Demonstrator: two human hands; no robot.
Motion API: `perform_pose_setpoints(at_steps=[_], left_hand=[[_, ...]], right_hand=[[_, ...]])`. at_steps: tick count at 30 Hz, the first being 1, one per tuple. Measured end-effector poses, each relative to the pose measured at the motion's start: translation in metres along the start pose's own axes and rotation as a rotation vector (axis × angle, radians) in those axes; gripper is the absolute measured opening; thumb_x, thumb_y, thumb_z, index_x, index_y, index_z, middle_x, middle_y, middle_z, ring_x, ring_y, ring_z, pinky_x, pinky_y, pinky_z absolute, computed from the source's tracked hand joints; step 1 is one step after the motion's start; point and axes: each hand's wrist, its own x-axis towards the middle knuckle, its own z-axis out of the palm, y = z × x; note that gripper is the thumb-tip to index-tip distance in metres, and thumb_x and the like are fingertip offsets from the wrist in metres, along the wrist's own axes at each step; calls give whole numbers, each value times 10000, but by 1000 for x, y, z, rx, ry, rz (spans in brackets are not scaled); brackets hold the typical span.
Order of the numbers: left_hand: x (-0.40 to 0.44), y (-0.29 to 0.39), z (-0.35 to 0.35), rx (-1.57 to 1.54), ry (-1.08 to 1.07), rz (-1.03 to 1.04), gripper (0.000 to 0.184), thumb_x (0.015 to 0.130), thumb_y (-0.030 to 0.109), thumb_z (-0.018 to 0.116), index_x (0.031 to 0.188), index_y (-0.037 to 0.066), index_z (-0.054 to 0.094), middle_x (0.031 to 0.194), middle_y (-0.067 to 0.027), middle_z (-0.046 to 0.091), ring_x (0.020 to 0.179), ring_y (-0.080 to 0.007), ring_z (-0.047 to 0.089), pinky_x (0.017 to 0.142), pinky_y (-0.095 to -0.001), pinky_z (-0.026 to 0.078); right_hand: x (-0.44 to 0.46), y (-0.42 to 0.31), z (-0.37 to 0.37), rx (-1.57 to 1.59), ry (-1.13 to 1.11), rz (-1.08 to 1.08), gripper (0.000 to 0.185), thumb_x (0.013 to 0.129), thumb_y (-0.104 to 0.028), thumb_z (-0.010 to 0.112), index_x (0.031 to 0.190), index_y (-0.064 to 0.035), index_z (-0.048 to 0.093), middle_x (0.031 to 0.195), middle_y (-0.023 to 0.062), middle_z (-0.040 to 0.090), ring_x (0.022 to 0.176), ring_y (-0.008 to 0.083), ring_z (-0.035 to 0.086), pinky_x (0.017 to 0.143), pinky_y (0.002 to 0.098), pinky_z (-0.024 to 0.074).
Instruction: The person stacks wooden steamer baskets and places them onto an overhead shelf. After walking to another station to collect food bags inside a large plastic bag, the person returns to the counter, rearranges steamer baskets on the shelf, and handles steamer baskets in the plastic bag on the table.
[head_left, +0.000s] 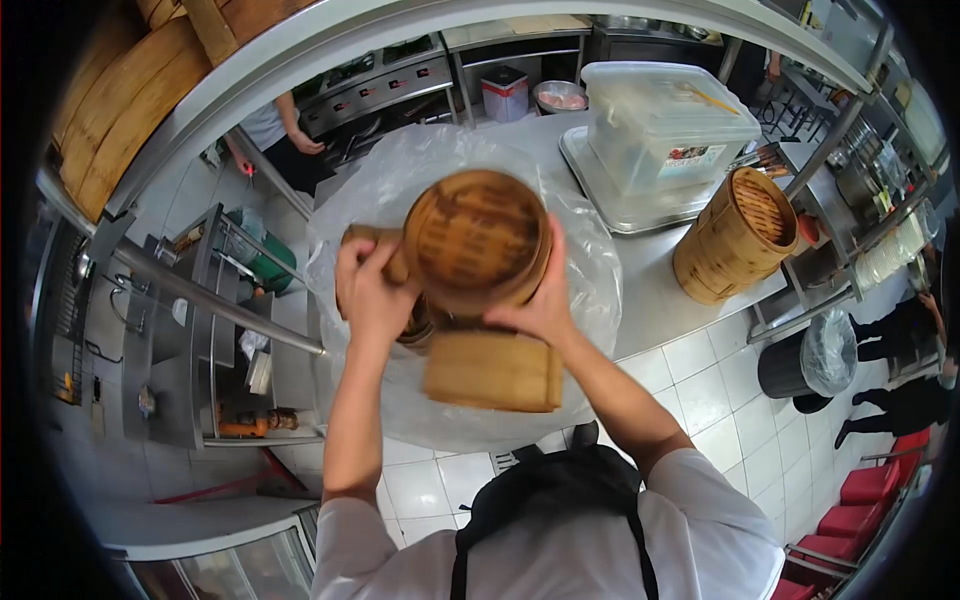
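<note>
A round bamboo steamer (pixel 476 242) with dark marks on its top is held up over the plastic-covered table. My right hand (pixel 540 295) grips its right side, thumb along the lower edge. My left hand (pixel 378 298) is at its left, with fingers bent over a smaller bamboo piece (pixel 392 262). Just below the round steamer lies another bamboo steamer (pixel 492 372), seen from its side and blurred. Part of a further bamboo piece shows between my hands, mostly hidden.
Clear plastic sheeting (pixel 590 265) covers the steel table. A lidded plastic box (pixel 660 130) stands on a tray (pixel 640 222) at the back right, near stacked steamers (pixel 725 245). A metal rail (pixel 215 300) crosses the left. Other people stand at the back left and far right.
</note>
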Motion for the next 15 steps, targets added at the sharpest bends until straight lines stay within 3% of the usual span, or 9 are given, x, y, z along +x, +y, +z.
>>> perform_pose_setpoints(at_steps=[2, 6, 7, 9, 15], left_hand=[[30, 26, 3, 20, -104, -150, 506, 602, 215, 823, 1088, 95, 747, 1066, -128, 574, 1042, -348, 564, 953, -426, 459], [49, 46, 17, 134, -74, -186, 444, 628, 228, 815, 1064, 156, 768, 1097, -103, 580, 1053, -336, 565, 969, -428, 453], [44, 49, 18, 131, -51, -191, 438, 629, 229, 814, 1061, 167, 772, 1100, -100, 582, 1059, -336, 564, 971, -428, 452], [37, 51, 15, 138, -59, -211, 432, 641, 237, 814, 1071, 204, 778, 1137, -95, 580, 1089, -337, 551, 976, -425, 452], [25, 48, 10, 108, -72, -216, 439, 652, 245, 819, 1085, 186, 775, 1140, -105, 581, 1101, -344, 548, 990, -431, 451]], right_hand=[[26, 5, -9, 40, 5, 50, 1302, 627, -413, 941, 1560, 15, 140, 1522, 189, 372, 1410, 300, 394, 1170, 409, 322], [47, 4, -12, 201, 83, 108, 1252, 676, -441, 912, 1563, 14, 155, 1487, 153, 425, 1373, 262, 437, 1154, 376, 344], [45, 10, -14, 213, 112, 77, 1172, 681, -243, 911, 1561, -5, 175, 1440, 141, 485, 1330, 264, 480, 1131, 376, 378], [42, 15, -22, 195, 78, 97, 1143, 689, -229, 901, 1560, -12, 193, 1427, 139, 499, 1325, 261, 487, 1126, 372, 383], [35, 13, -22, 201, 56, 88, 1109, 692, -212, 893, 1552, -18, 220, 1429, 150, 509, 1321, 266, 499, 1117, 374, 397]])
